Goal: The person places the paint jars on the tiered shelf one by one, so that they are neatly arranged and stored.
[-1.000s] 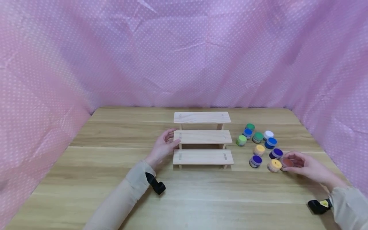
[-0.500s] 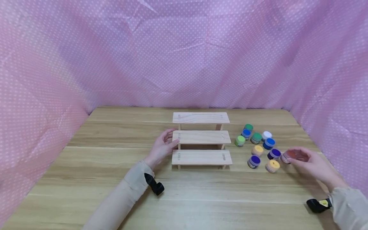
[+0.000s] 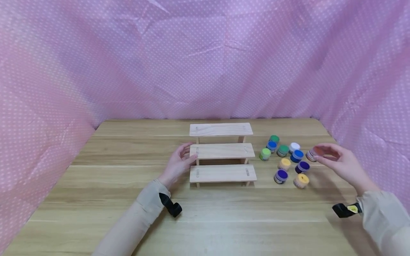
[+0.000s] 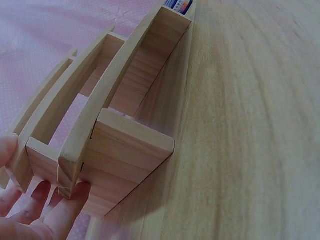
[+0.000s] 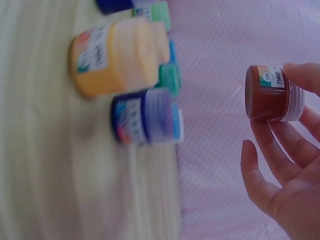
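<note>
Pinching with the right hand (image 3: 345,164) a small round plastic jar of brown contents with a clear lid (image 3: 311,155), thumb on one side and fingertips on the other, one lower finger standing away from it in the right-wrist view. Held off the pale wooden table (image 3: 224,220), roughly upright with lid uppermost, close to the table's right edge and well toward the far one. Flanked just to the left by ten small round plastic jars with coloured tops, standing in a loose cluster, from the dark purple-topped jar (image 3: 302,167) and the blue-topped jar (image 3: 296,156) near the fingertips to the light-green-topped jar (image 3: 264,154) farthest left. Faced, beyond these and well apart, by a three-tiered stepped stand of pale wood (image 3: 221,151), set with long axis running left to right, about parallel to the table's far edge, right-hand end toward the jars. Gripped at the opposite, left-hand end by the left hand (image 3: 177,164), thumb at the middle shelf and fingers round behind. Parted, then, from the brown jar by the whole cluster, judging from the head view, with right-hand end nearer the right hand.
</note>
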Action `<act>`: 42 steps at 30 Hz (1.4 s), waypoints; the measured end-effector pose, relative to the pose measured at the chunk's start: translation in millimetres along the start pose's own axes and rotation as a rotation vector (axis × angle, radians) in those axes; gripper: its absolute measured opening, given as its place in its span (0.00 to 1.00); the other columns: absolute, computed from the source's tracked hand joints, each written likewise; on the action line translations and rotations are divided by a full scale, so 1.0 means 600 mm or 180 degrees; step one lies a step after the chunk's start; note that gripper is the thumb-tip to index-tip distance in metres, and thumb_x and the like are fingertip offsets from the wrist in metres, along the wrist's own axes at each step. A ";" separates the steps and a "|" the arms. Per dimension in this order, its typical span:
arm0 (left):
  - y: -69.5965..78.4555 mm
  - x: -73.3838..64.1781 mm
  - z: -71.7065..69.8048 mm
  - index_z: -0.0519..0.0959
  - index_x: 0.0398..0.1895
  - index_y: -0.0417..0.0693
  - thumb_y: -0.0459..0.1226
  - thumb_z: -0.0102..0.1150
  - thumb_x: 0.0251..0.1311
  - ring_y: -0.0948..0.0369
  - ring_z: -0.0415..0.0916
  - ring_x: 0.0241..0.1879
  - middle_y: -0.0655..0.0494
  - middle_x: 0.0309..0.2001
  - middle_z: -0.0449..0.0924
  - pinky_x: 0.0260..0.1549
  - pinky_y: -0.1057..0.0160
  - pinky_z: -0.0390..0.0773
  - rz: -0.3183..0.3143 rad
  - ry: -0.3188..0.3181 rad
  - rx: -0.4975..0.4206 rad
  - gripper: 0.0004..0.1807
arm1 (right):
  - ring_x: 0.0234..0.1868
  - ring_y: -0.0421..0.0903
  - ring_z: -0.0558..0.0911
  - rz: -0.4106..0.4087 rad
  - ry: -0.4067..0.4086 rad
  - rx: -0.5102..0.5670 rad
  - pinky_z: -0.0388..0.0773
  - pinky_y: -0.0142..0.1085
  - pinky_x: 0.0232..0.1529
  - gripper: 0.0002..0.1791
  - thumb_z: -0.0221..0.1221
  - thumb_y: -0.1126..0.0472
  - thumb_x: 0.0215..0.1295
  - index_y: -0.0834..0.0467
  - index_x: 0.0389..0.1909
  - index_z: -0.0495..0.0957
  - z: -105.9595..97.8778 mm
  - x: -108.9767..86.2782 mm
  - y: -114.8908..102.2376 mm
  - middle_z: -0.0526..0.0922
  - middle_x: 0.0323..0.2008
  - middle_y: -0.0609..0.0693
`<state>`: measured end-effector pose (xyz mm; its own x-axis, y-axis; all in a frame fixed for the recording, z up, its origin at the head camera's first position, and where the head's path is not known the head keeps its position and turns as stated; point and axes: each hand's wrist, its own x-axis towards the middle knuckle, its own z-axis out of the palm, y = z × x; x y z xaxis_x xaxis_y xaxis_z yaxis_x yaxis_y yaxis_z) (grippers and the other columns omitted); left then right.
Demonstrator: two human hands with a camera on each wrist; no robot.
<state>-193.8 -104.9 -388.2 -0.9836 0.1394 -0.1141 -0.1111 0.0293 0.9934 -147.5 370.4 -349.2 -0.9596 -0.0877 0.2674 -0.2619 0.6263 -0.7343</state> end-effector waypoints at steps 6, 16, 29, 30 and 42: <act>0.000 0.004 -0.002 0.60 0.69 0.47 0.29 0.56 0.62 0.54 0.73 0.55 0.45 0.62 0.68 0.38 0.65 0.78 0.0006 -0.0009 -0.0017 0.32 | 0.41 0.18 0.73 0.0048 0.0056 0.0064 0.71 0.14 0.38 0.16 0.60 0.65 0.62 0.54 0.52 0.75 0.010 0.024 -0.026 0.75 0.39 0.20; -0.002 0.002 -0.001 0.60 0.69 0.48 0.30 0.56 0.62 0.53 0.71 0.57 0.45 0.62 0.67 0.46 0.58 0.78 -0.0021 -0.0034 -0.0001 0.32 | 0.44 0.21 0.71 0.0018 0.0000 0.0125 0.68 0.14 0.41 0.20 0.59 0.63 0.64 0.63 0.56 0.72 0.041 0.050 -0.054 0.74 0.40 0.22; -0.002 -0.001 -0.001 0.61 0.68 0.44 0.29 0.57 0.61 0.49 0.70 0.59 0.41 0.62 0.67 0.48 0.56 0.78 0.0105 -0.0010 0.0095 0.32 | 0.45 0.24 0.72 0.0073 -0.0262 0.0245 0.68 0.15 0.44 0.27 0.59 0.56 0.65 0.67 0.60 0.68 0.085 0.092 -0.118 0.74 0.41 0.24; -0.002 -0.002 -0.001 0.61 0.68 0.45 0.29 0.57 0.61 0.49 0.69 0.59 0.41 0.62 0.67 0.48 0.57 0.78 0.0087 -0.0015 0.0084 0.32 | 0.45 0.24 0.72 0.0079 -0.0272 0.0242 0.68 0.14 0.44 0.28 0.59 0.55 0.65 0.66 0.60 0.68 0.090 0.095 -0.122 0.74 0.41 0.24; -0.001 -0.003 -0.002 0.61 0.68 0.46 0.29 0.57 0.61 0.50 0.69 0.59 0.43 0.62 0.66 0.44 0.62 0.78 0.0069 0.0008 0.0071 0.32 | 0.48 0.30 0.74 -0.0025 -0.0424 0.0554 0.72 0.22 0.45 0.25 0.59 0.55 0.65 0.62 0.59 0.71 0.148 0.152 -0.181 0.77 0.45 0.33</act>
<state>-192.2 -106.3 -388.7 -0.9861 0.1379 -0.0923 -0.0864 0.0485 0.9951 -216.1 225.5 -300.7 -0.9595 -0.2011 0.1972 -0.2723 0.4831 -0.8322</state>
